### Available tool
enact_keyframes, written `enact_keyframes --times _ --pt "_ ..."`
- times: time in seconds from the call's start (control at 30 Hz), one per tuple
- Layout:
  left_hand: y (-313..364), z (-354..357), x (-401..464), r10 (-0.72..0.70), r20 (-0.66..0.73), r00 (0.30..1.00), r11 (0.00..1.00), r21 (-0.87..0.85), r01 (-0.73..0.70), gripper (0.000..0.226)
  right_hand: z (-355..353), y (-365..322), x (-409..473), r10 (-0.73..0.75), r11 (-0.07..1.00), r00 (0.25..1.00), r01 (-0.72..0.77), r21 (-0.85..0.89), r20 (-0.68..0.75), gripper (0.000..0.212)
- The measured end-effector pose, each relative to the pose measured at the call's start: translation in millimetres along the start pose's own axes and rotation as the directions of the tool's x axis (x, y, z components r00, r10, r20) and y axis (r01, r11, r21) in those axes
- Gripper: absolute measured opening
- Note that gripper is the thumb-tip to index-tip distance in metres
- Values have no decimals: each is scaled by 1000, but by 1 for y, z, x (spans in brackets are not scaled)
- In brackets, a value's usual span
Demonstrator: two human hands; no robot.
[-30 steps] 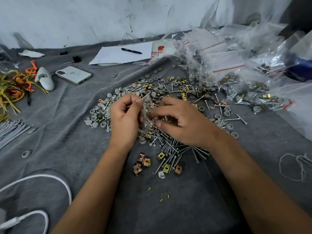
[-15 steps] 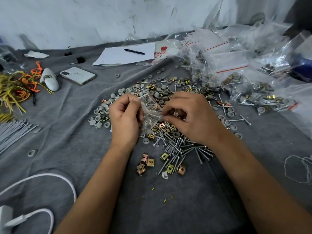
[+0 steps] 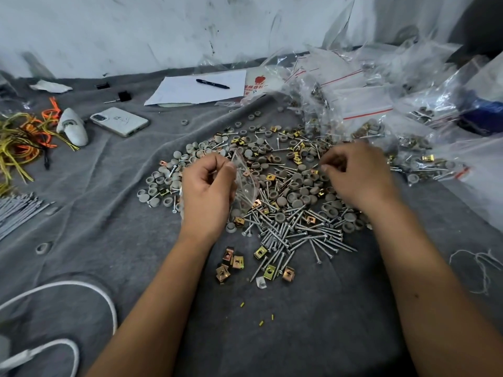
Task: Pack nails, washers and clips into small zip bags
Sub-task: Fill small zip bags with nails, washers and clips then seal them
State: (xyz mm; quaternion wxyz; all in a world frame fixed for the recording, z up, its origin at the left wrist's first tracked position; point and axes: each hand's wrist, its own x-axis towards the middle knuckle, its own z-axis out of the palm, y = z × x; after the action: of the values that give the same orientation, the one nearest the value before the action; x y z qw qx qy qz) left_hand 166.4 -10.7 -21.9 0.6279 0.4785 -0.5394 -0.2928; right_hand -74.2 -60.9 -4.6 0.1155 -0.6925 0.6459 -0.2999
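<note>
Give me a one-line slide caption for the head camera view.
Left hand holds a clear zip bag while the right hand reaches into the pile of nails, washers and clips.

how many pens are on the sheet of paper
1. A single dark pen lies on the white paper at the far side of the cloth, near the wall. None looks hidden.

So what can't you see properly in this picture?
- Right hand, head view: motion blur hides whether its fingertips pinch anything.
- Small zip bag in the left hand: glare and the hand hide its contents.
- White cable: cut off by the left edge.
</note>
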Motion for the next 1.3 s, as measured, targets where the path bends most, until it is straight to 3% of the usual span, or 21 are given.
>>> enact_keyframes --times 0.1,0.2,0.43,0.63,0.73,0.83,0.97,1.3 --pt "-1 0 0 -17 6 1000 1000 -18 17 31 4 -4 -3 -5 997 992 16 -82 124 19" --pt "-1 0 0 -16 11 1000 1000 -7 16 31 5 -7 -2 -15 991 988 35 -128 155 23" --pt "1 3 -2 -13 20 1000 1000 9 13 32 7 -6 -1 -44 997 978 57 -59 202 13" --pt "1 3 -1 -25 10 1000 1000 9 24 30 12 -12 -6 -148 989 983 145 31 107 6" --pt "1 2 -1 -32 11 999 999 8 32 30 10 -17 -8 -165 969 986 154 193 40 6" --pt "2 2 -1 -35 10 999 999 20 35 30 9 -26 -14 -270 920 960 236 313 73 9" --pt "4 2 0 -39 2 999 999 23 39 28 14 -35 -20 -417 876 900 362 318 123 14" --pt "5 2 -1 -42 -5 999 999 14 42 31 15 -32 -21 -437 864 894 388 320 95 20"
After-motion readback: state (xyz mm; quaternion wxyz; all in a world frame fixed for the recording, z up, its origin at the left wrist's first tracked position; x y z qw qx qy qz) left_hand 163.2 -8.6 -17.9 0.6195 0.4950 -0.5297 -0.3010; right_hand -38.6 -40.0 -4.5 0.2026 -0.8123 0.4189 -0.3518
